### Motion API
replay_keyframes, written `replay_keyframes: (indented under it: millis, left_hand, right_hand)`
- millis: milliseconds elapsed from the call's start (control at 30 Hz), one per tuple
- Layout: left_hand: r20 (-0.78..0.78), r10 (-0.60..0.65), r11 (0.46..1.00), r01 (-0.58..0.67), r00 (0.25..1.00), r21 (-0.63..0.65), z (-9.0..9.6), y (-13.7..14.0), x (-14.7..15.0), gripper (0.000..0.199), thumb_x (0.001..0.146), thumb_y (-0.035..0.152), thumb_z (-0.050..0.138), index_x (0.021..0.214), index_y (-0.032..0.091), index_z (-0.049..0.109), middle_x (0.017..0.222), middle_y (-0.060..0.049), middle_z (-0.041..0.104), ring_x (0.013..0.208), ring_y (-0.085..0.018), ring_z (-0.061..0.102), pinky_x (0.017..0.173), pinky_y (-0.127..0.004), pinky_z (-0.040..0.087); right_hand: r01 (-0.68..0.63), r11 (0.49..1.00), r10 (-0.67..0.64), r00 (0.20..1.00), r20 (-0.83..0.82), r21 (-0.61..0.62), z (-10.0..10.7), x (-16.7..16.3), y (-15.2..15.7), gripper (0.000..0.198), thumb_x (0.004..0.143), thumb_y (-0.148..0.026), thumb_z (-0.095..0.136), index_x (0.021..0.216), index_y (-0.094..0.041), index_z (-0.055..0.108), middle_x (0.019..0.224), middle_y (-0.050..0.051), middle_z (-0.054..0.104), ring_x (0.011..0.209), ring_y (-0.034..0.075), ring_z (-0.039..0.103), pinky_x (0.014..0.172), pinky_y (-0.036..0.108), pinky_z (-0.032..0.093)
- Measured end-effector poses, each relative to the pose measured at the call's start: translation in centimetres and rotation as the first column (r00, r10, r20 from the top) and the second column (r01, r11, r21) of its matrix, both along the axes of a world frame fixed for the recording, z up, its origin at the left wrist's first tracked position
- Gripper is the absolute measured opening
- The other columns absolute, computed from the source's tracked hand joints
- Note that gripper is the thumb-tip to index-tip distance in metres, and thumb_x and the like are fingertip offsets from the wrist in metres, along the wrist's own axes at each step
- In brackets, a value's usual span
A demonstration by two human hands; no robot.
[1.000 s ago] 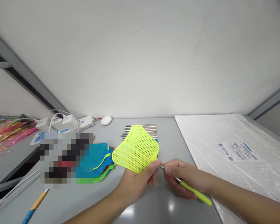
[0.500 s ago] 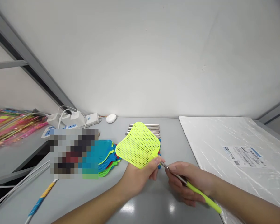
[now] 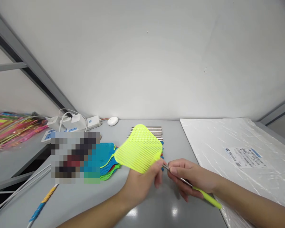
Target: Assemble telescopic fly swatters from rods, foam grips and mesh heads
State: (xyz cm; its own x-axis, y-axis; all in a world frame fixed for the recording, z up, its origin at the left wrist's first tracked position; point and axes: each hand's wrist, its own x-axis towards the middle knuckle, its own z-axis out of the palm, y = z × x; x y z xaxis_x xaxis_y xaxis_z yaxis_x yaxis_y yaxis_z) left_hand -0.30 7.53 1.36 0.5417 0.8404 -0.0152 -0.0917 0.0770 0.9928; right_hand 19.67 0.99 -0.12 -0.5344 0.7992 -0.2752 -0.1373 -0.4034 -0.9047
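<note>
A lime-yellow fly swatter head (image 3: 139, 147) with a perforated, slightly motion-blurred face is pinched at its neck by my left hand (image 3: 142, 182). From that neck a thin metal rod (image 3: 185, 181) runs down to the right, ending in a lime-yellow handle grip (image 3: 212, 200). My right hand (image 3: 186, 177) is closed around the rod and the upper part of the grip. The joint between head and rod is partly covered by my left fingers. Behind the swatter head lie several metal rods (image 3: 154, 129), with blue ends showing just below them.
Several blue and green swatter heads (image 3: 108, 150) lie stacked at left beside a pixelated patch. Further left are a power strip (image 3: 48, 134), cables, a white oval device (image 3: 112, 121) and colourful bagged items (image 3: 16, 129). A plastic-wrapped white package (image 3: 211, 136) with a label occupies the right.
The grip end of the swatter has risen slightly, and my right hand has shifted up a little. The yellow head has tilted a little and blurred; both hands keep their hold.
</note>
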Motion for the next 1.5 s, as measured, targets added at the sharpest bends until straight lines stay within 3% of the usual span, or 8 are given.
replay_keyframes:
  millis: [67, 133, 300, 633, 1067, 1200, 1333, 1500]
  left_hand:
    - [0.154, 0.292, 0.957, -0.287, 0.944, -0.052, 1.2, 2.1, -0.8, 0.025, 0.089, 0.037, 0.060, 0.073, 0.018, 0.062, 0.044, 0.006, 0.046, 0.044, -0.009, 0.045, 0.051, -0.022, 0.042]
    - [0.337, 0.422, 0.902, -0.427, 0.842, -0.062, 2.2, 3.9, -1.5, 0.019, 0.087, 0.034, 0.062, 0.077, 0.017, 0.062, 0.049, 0.007, 0.047, 0.042, -0.007, 0.040, 0.049, -0.022, 0.042]
    - [0.277, 0.142, 0.987, -0.114, 0.950, -0.113, 2.2, 3.5, -1.1, 0.025, 0.089, 0.040, 0.061, 0.093, 0.016, 0.068, 0.072, 0.001, 0.059, 0.048, -0.007, 0.048, 0.045, -0.021, 0.039]
    - [0.358, -0.093, 0.965, 0.173, 0.929, -0.198, 1.8, 0.0, 0.7, 0.029, 0.093, 0.041, 0.055, 0.102, 0.018, 0.070, 0.076, -0.001, 0.058, 0.065, -0.008, 0.055, 0.067, -0.023, 0.044]
    - [0.413, -0.077, 0.966, 0.171, 0.907, -0.194, 1.3, -0.7, 0.8, 0.026, 0.094, 0.038, 0.054, 0.104, 0.018, 0.067, 0.111, -0.007, 0.064, 0.064, -0.009, 0.061, 0.068, -0.027, 0.050]
    - [0.397, -0.075, 0.975, 0.152, 0.915, -0.165, 0.6, -0.6, 0.7, 0.028, 0.094, 0.040, 0.053, 0.105, 0.019, 0.068, 0.110, -0.007, 0.064, 0.063, -0.009, 0.060, 0.068, -0.027, 0.050]
    - [0.320, -0.077, 0.993, 0.103, 0.944, -0.063, -0.2, -0.3, 0.4, 0.032, 0.094, 0.041, 0.053, 0.111, 0.018, 0.068, 0.082, -0.004, 0.066, 0.069, -0.014, 0.062, 0.076, -0.031, 0.050]
    - [0.291, -0.095, 0.994, 0.106, 0.952, -0.022, -0.9, -0.4, 0.5, 0.041, 0.094, 0.044, 0.052, 0.120, 0.015, 0.066, 0.075, -0.005, 0.067, 0.071, -0.016, 0.064, 0.079, -0.034, 0.050]
  right_hand:
    - [0.010, 0.999, -0.015, 0.988, 0.153, 0.030, 0.8, 0.9, -0.4, 0.034, 0.095, -0.044, 0.050, 0.072, -0.019, 0.048, 0.040, -0.011, 0.045, 0.028, 0.003, 0.031, 0.044, 0.020, 0.040]
    - [0.033, 0.997, -0.052, 0.963, 0.265, 0.076, 1.8, 1.6, -0.7, 0.035, 0.095, -0.044, 0.049, 0.071, -0.019, 0.046, 0.041, -0.011, 0.041, 0.031, 0.003, 0.026, 0.039, 0.018, 0.030]
    - [0.051, 0.978, -0.126, 0.920, 0.370, 0.204, 4.3, 1.0, 0.2, 0.038, 0.096, -0.051, 0.045, 0.073, -0.021, 0.044, 0.050, -0.009, 0.037, 0.040, 0.005, 0.026, 0.037, 0.019, 0.019]
    - [-0.088, 0.780, -0.379, 0.722, 0.579, 0.620, 6.9, -2.1, 0.4, 0.034, 0.100, -0.041, 0.037, 0.080, -0.021, 0.055, 0.063, -0.005, 0.041, 0.055, 0.009, 0.033, 0.053, 0.024, 0.025]
    - [-0.220, 0.679, -0.520, 0.529, 0.671, 0.700, 6.3, -1.9, -0.7, 0.033, 0.101, -0.040, 0.035, 0.082, -0.022, 0.055, 0.064, -0.003, 0.050, 0.052, 0.010, 0.041, 0.053, 0.024, 0.028]
    - [-0.293, 0.625, -0.572, 0.459, 0.680, 0.723, 6.1, -2.1, -0.2, 0.032, 0.101, -0.038, 0.036, 0.083, -0.022, 0.057, 0.065, -0.002, 0.055, 0.052, 0.010, 0.043, 0.053, 0.024, 0.027]
    - [-0.356, 0.592, -0.601, 0.401, 0.691, 0.723, 6.0, -2.4, 0.3, 0.031, 0.100, -0.035, 0.036, 0.081, -0.022, 0.056, 0.064, -0.001, 0.056, 0.052, 0.011, 0.045, 0.052, 0.025, 0.025]
    - [-0.357, 0.593, -0.549, 0.476, 0.687, 0.722, 6.1, -2.9, 0.8, 0.029, 0.100, -0.032, 0.035, 0.082, -0.022, 0.056, 0.065, -0.002, 0.057, 0.051, 0.010, 0.046, 0.053, 0.024, 0.027]
